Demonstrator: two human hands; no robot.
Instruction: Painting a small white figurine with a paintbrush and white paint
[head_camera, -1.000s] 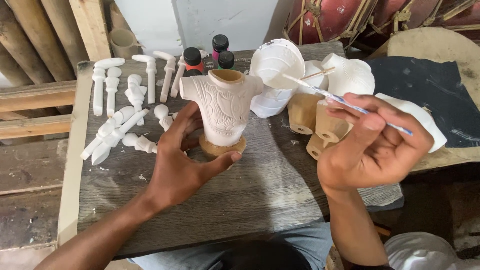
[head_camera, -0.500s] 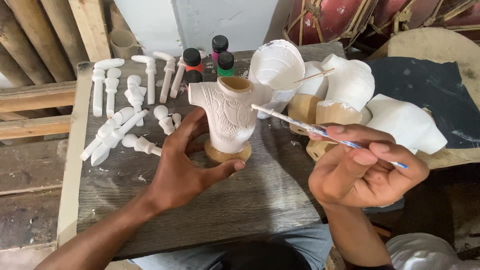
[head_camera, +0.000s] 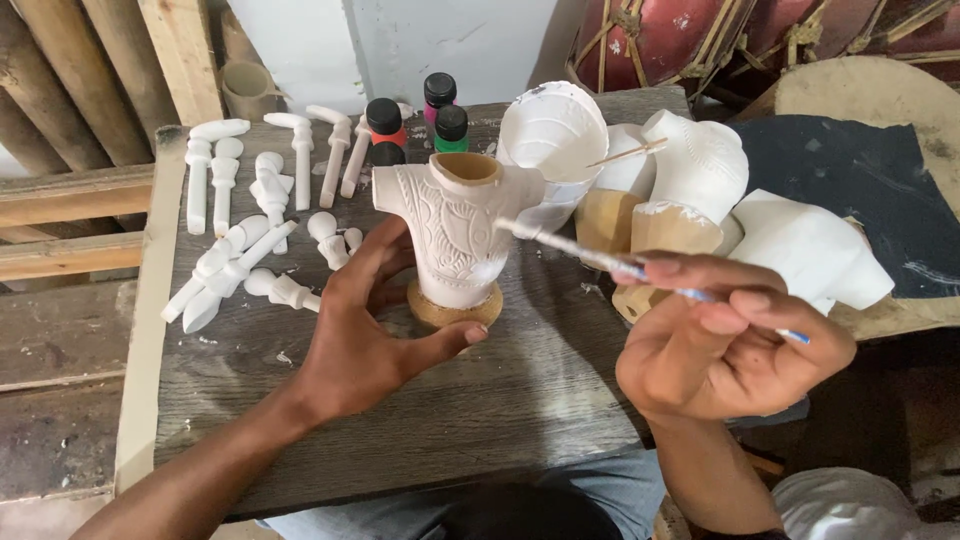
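**Brush tip at the white torso, left hand steadying its foot**

Here we are over the worktop (head_camera: 300, 400), grey weathered planks; the left hand (head_camera: 365, 335) lies spread around the base of the carved torso piece (head_camera: 458, 225), thumb curling to the front of its round tan stand (head_camera: 455, 310), fingers up along the near side, so it is cupping rather than clenched; the torso stands upright near the middle of the boards, white, patterned in relief, hollow neck open at the top. The right hand (head_camera: 725, 345) is closed on a thin paintbrush (head_camera: 600, 260), pinched between thumb and fingertips; the bristle end lies against the torso's sleeve stub on the right side.

To the left, a scatter of small white limb pieces (head_camera: 250, 230) lying flat, some touching; behind the torso, little paint bottles (head_camera: 415, 120) with black caps, bodies red, green and pink; to the right, a white bowl-like shell (head_camera: 555, 130) tipped on edge with a thin stick (head_camera: 630, 152) just beside it, more white torso shapes (head_camera: 700, 165) on tan blocks, and one (head_camera: 810, 250) lying on its side near the right hand.
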